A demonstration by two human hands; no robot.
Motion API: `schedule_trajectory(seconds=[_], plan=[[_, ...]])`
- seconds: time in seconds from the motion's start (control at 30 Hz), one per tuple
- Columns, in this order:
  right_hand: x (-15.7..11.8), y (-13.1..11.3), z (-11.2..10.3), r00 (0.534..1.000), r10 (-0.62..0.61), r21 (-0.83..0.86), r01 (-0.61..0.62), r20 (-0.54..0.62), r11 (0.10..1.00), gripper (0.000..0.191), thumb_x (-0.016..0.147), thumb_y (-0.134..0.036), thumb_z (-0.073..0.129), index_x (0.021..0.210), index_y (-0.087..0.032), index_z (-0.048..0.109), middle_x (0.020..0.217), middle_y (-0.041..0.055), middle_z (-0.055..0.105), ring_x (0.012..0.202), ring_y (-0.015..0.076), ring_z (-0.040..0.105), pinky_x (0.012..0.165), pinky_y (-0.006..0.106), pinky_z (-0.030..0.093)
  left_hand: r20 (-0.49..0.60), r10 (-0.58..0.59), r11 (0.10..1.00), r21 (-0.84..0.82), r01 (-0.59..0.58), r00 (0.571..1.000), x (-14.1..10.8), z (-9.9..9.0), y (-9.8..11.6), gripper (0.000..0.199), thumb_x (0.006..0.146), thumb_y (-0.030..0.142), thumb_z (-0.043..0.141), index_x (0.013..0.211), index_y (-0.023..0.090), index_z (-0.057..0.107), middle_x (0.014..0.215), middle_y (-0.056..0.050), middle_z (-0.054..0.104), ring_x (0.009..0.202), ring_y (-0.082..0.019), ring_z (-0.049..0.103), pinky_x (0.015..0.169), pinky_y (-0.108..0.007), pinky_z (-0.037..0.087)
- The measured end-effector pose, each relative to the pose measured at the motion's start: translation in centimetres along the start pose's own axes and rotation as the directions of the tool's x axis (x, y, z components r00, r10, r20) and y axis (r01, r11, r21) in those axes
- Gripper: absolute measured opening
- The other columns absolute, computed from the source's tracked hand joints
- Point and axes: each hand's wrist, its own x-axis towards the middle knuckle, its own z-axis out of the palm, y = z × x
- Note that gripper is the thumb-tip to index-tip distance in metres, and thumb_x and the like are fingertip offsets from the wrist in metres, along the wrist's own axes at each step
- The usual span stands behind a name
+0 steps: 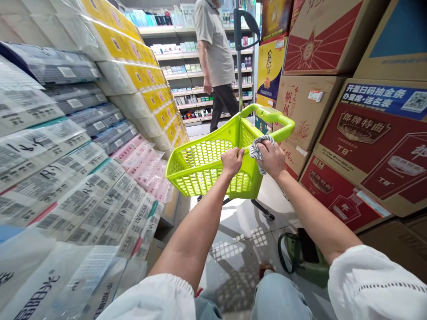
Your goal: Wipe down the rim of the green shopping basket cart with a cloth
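A bright green plastic shopping cart (213, 149) with perforated basket walls stands in front of me on dark wheeled legs. My left hand (232, 161) is closed around the basket's near rim. My right hand (271, 155) grips a striped grey-and-white cloth (256, 149), pressed against the cart's upper edge below the handle (283, 126). Part of the cloth is hidden under my fingers. The visible basket interior holds nothing that I can make out.
Stacked plastic-wrapped packs (83, 186) line the left side, with yellow-and-white bundles (140, 75) behind. Cardboard cartons (367, 133) rise on the right. A green bag (310, 262) with a dark phone-like object lies on the floor. A person (218, 58) walks before stocked shelves (183, 71).
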Motion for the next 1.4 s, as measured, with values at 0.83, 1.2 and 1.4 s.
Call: schedule_trajectory(seconds=[0.83,1.2,1.4], plan=[[-8.8,-1.1,8.3,0.984,-0.01,0.176,-0.021,0.176,0.984,0.05,0.08,-0.037,0.056,0.126,-0.016,0.054,0.125,0.0142,0.054,0.106,0.0311,0.049,0.083,0.041,0.044,0.026,0.005,0.999,-0.038,-0.004,1.0,2.4,1.5,4.5,0.059,0.096,0.053,0.014,0.079,0.021,0.061,0.087,-0.006,0.067,0.091,-0.019,0.06,0.078,-0.03,0.036],[-1.3,-0.3,2.8,0.997,0.03,0.162,-0.018,-0.073,0.987,0.042,0.086,-0.035,0.048,0.125,-0.022,0.052,0.128,0.0099,0.051,0.108,0.0277,0.047,0.088,0.039,0.042,-0.019,0.1,0.995,-0.006,-0.1,0.995,1.9,1.0,3.2,0.057,0.097,0.051,0.013,0.077,0.022,0.058,0.083,-0.004,0.066,0.086,-0.016,0.059,0.074,-0.027,0.035],[-4.8,-1.7,4.6,0.999,0.048,0.148,-0.046,-0.009,0.988,0.041,0.084,-0.038,0.05,0.121,-0.023,0.056,0.12,0.0111,0.056,0.101,0.028,0.05,0.081,0.039,0.045,-0.003,0.107,0.994,-0.008,-0.107,0.994,1.8,0.4,3.0,0.054,0.098,0.049,0.017,0.077,0.021,0.058,0.084,-0.004,0.066,0.085,-0.016,0.058,0.075,-0.026,0.036]])
